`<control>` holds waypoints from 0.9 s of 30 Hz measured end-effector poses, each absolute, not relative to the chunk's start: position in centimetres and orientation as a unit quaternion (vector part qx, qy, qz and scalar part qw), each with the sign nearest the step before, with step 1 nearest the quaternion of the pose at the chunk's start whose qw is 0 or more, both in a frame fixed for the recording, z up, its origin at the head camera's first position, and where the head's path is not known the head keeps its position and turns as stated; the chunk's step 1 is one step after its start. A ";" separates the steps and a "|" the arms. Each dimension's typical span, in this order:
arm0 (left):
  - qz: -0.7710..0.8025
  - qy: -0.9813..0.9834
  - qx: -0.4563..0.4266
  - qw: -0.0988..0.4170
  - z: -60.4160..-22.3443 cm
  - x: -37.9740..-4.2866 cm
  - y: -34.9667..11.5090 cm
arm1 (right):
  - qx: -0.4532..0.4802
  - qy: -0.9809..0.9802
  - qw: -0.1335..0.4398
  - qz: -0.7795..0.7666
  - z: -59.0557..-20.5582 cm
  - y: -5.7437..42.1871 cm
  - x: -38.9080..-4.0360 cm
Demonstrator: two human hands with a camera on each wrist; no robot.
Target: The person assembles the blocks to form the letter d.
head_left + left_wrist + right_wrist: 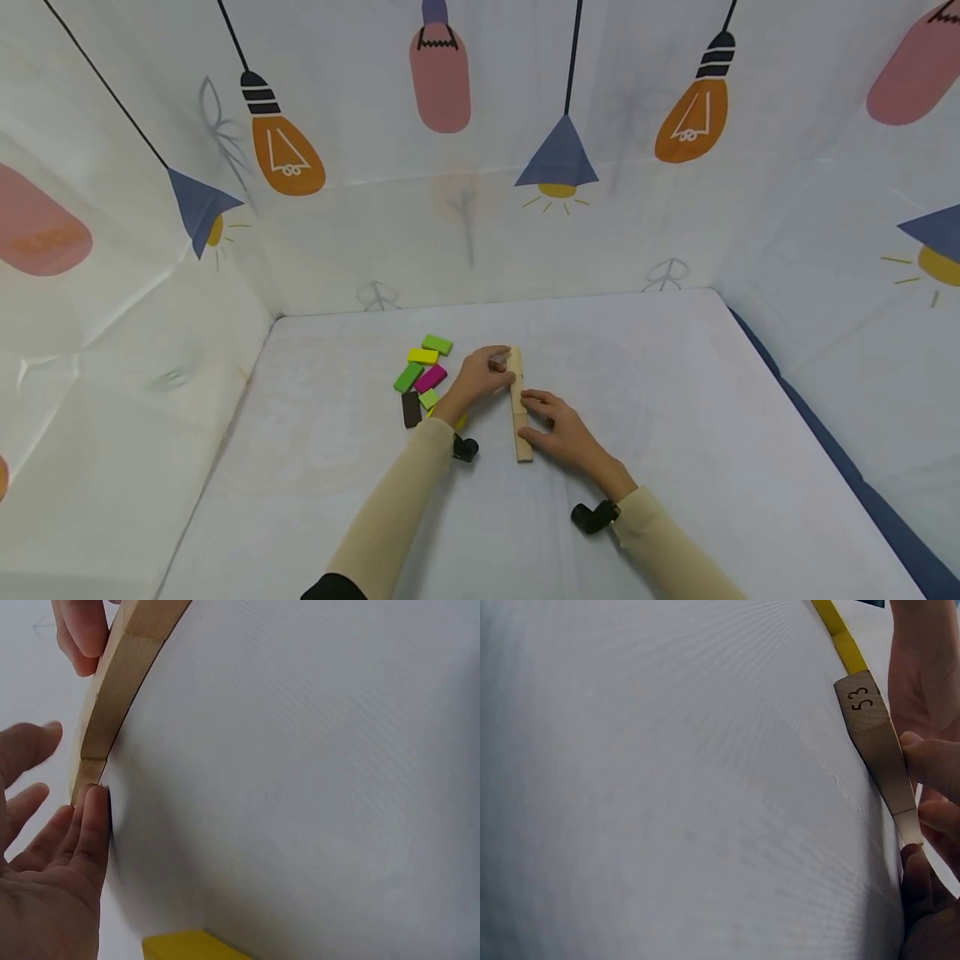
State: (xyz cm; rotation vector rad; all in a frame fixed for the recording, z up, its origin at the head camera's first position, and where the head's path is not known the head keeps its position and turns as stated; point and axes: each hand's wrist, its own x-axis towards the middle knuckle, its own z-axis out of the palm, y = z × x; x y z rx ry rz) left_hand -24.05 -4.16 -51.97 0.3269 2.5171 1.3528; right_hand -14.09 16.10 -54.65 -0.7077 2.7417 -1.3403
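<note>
Several pale wooden blocks [523, 443] lie end to end in a straight row on the white table, seen in the head view. My left hand [480, 379] reaches the far part of this row from the left, its extended fingertips at the side. From the right, my right hand [561, 429] touches the nearer part with fingertips and thumb along one side. Straight left fingers [91, 825] rest against the wood in the left wrist view, the thumb held away. In the right wrist view, the near end face [861, 701] carries the number 53.
Left of the row lie loose coloured blocks: a black block [412, 409], a magenta block [431, 378], green ones and yellow ones, some partly behind my left wrist. White sheets printed with lamps enclose the table [637, 358] at the back and sides.
</note>
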 end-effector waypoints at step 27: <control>0.490 0.865 0.110 0.007 -51.6 -24.5 -9.9 | -0.219 0.877 0.001 -0.428 -54.6 15.9 -13.7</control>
